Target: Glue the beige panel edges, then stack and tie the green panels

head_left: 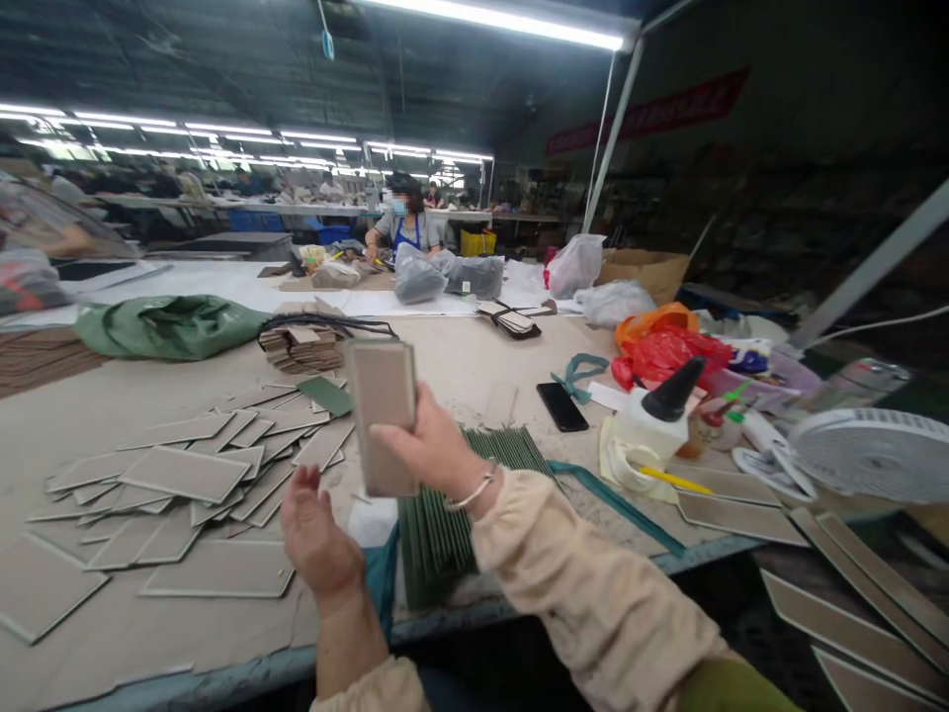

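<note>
Head view: the right hand [437, 445] is closed on a beige rectangular cardboard panel [382, 396]. The thumb lies across its lower face and the fingers sit behind it. The panel is held upright in the air, above the near part of the desk [481, 366].

The left hand [318, 534] hangs just below and to the left of the panel, open and empty, with the fingers loosely curled. It looks apart from the panel's lower edge, though the gap is small and a little blurred, so a light touch cannot be ruled out.

Beneath the two hands lies a fanned row of narrow dark green strips [445, 534]. To the left is a loose scatter of flat grey-beige rectangular boards [185, 475], many overlapping. Farther back sits a tied bundle of small brown cards [303, 346]. To the right stand a white squeeze bottle with a black cone nozzle [656, 420] and a flat black phone [561, 406], both well apart from the panel.

Handling the panel well here seems to call for a grip near the edges, not flat on the face, because thin card bends and marks easily. With only the lower end pinched, the tall upper part is free to flex. Bringing the open left hand under the lower edge would likely steady it.
</note>
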Action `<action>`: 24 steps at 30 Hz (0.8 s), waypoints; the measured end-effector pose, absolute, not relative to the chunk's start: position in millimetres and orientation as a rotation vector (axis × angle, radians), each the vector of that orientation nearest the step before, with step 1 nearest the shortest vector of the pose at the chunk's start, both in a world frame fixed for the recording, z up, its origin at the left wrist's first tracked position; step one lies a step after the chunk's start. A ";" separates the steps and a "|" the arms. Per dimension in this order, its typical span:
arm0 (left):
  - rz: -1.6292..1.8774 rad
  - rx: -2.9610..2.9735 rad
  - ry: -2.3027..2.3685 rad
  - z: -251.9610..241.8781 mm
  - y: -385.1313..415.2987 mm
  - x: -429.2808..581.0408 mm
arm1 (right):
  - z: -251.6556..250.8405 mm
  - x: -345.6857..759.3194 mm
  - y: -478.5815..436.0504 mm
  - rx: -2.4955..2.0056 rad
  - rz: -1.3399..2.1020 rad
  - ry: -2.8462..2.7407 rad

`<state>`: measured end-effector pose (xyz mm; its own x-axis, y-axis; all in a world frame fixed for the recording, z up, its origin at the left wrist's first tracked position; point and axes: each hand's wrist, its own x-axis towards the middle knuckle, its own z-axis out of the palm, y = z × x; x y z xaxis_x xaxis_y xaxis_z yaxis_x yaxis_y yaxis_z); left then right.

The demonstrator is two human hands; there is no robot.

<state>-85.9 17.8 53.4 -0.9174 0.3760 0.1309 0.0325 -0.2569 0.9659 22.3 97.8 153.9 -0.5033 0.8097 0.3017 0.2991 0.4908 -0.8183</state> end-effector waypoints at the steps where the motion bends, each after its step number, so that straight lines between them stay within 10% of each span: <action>1: 2.156 0.507 1.801 50.7 20.3 -84.1 | 163.2 50.6 104.4 -0.958 0.834 -2.055; 11: 1.153 0.868 2.095 27.2 38.0 -63.1 | 112.9 231.0 147.7 -2.063 0.083 -2.274; 24: 0.679 1.099 2.303 33.3 38.1 -56.4 | 54.2 239.2 141.8 -1.837 0.611 -2.348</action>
<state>-56.4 38.1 33.3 -0.5520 0.8048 -0.2180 0.5575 0.5507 0.6212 239.2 141.8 54.2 -0.2679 0.9491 -0.1659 0.9095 0.1923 -0.3686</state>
